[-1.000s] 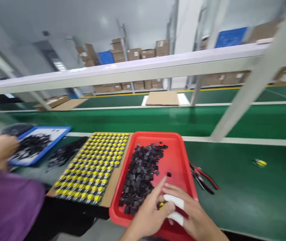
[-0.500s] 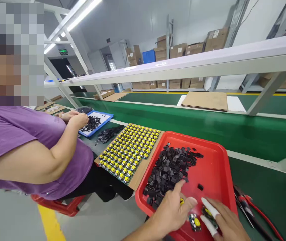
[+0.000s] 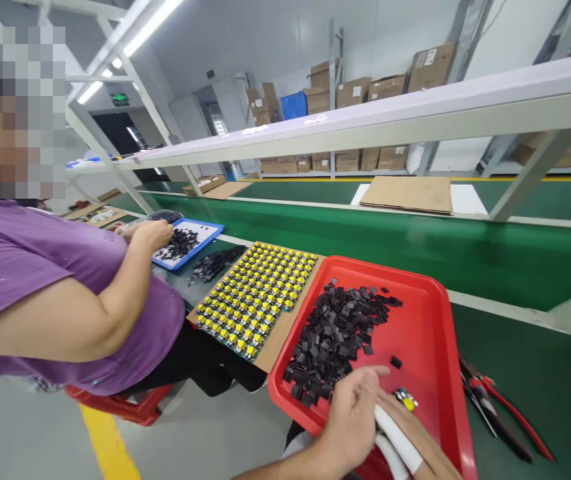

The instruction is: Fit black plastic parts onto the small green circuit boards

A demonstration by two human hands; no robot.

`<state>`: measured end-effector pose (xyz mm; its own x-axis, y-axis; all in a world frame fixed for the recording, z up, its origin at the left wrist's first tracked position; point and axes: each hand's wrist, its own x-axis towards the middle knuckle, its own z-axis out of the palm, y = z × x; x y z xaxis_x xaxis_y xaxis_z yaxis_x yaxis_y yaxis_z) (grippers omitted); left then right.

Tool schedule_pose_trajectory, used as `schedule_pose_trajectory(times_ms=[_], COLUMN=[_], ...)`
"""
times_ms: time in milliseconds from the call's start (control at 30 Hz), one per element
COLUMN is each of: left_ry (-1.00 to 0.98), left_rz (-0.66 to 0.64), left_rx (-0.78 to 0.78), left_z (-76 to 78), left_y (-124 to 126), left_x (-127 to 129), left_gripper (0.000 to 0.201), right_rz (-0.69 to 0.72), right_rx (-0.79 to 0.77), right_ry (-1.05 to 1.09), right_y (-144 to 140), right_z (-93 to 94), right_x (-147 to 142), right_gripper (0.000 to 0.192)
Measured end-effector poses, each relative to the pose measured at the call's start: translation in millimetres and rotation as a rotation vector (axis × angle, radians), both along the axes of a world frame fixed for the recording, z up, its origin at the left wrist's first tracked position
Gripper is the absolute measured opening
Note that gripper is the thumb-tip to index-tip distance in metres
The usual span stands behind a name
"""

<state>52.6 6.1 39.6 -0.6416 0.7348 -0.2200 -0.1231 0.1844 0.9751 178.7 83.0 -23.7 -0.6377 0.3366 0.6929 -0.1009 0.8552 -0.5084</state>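
Hands (image 3: 375, 427) now together, red tray (image 3: 430, 333)

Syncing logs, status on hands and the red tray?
Left hand and right hand together over red tray, grips unclear. Small yellow part at fingertips. Black pieces piled beside; pliers off-tray.

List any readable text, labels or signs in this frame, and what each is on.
None can be read.
Green lit sign above the far doorway: too small.
White labels on the cardboard boxes on the rack: blurred.
Red tray, black parts, yellow-topped parts: no print visible.
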Motion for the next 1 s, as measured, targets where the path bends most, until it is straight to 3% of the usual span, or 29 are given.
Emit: schedule_pose_trajectory(times_ms=[167, 400, 500, 600, 767, 867, 1000], left_ry=[-0.229, -0.422, -0.35, -0.056, 0.295, 0.407, 0.509], left_rz=[0.252, 0.291, 0.212, 0.055, -0.261, -0.381, -0.407], left_rx=[-0.051, 0.042, 0.066, 0.039, -0.05, -0.055, -0.066], left_z=[1.6, 12.7, 9.1, 1.8, -9.3, -11.2, -8.2], left_y=[0, 12, 15, 13, 9, 5, -6], left_x=[9, 20, 11, -8, -18, -17, -30], left_gripper=[0.08, 0.071, 0.065, 0.059, 0.043, 0.037, 0.032], right_rz=[0.022, -0.018, 0.0, -0.006, -0.253, -0.254, -0.223], right_rx=[0.119, -0.059, -0.131, -0.119, -0.05, 0.022, 0.041], right_ry=[0.009, -0.032, -0.027, -0.125, -0.391, -0.595, -0.694], right_y=[-1, -12, -6, 13, 61, 85, 103], right_z=[6.6, 4.4, 17.2, 31.9, 33.1, 33.6, 40.5], right_x=[3, 5, 4, 13, 24, 4, -33], right_gripper=[0.055, 0.058, 0.059, 0.064, 0.045, 0.035, 0.024])
